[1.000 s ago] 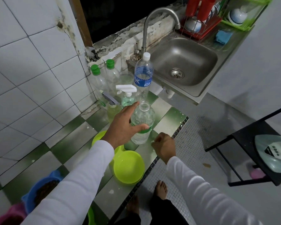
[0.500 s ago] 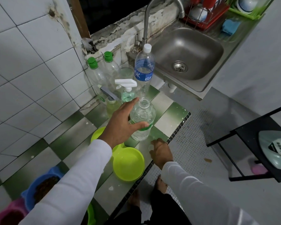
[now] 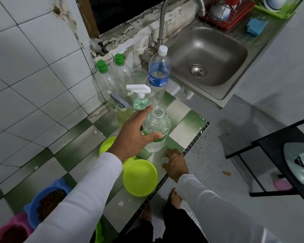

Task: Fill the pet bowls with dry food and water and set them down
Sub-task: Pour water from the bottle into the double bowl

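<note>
While my left hand (image 3: 130,135) wraps around the open water bottle (image 3: 155,130) on the tiled counter (image 3: 81,135), thumb across the front and fingers round the back, my right hand (image 3: 174,163) rests palm down near the counter edge, fingers loosely curled over a small white cap (image 3: 164,160). I cannot tell whether that hand is pinching the cap or merely covering it.

Two lime green bowls (image 3: 139,178) sit just beside the bottle, one partly hidden under my left sleeve; the near one looks dry, so I judge the water step is yet to be done. A blue bowl (image 3: 47,202) and a pink bowl (image 3: 12,230) at the lower left already hold brown dry food.

What worries me: the bottle has no cap on, so a sudden tilt as I lift it would slosh water onto the counter instead of into a bowl. The near green bowl stands close to the counter edge, and a nudge from my forearm could tip it to the floor. The cap lies right at that edge too and could roll off. Spray bottles (image 3: 139,97) stand just behind my knuckles and could be knocked over.
</note>
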The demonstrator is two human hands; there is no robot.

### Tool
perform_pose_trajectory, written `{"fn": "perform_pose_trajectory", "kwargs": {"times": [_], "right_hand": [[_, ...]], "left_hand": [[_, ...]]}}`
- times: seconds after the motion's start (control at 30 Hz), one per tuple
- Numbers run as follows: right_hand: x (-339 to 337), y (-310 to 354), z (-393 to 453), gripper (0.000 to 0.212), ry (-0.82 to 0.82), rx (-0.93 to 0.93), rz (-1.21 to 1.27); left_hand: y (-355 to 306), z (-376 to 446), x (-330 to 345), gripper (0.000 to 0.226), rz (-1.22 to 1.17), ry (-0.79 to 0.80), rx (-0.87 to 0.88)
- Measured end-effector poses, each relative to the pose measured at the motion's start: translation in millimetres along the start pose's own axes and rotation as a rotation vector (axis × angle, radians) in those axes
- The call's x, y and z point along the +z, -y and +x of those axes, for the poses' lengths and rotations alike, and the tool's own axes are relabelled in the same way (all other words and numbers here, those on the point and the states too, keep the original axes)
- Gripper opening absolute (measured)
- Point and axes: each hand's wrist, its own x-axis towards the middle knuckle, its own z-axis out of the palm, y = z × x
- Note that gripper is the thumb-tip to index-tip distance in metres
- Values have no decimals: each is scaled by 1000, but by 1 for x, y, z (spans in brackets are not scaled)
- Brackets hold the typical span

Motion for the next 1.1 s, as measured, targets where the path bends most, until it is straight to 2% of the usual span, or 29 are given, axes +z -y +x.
{"fn": "perform_pose_trajectory", "kwargs": {"times": [0.07,0.17,0.27,0.37,0.53,0.8,1.1], "right_hand": [[-3,3,1,70,-27,-6,97],[-13,14,4,81,-124,-71,253],[-23,30,8,100,-149,-126,369],[-29,41,12,107,-159,-173,517],[-46,51,8,98,-91,-268,656],[-47,56,6,82,-144,-221,606],[-54,62,2,76,-167,-201,600]], "left_hand": [[1,0,0,95,3,4,10],[1,-2,1,94,28,-1,30],[0,-6,4,94,17,-23,45],[-1,-9,7,92,-54,-56,42],[1,-10,12,86,-86,-92,84],[7,-6,18,88,-132,-124,55],[9,-3,14,84,-183,-136,65]]}}
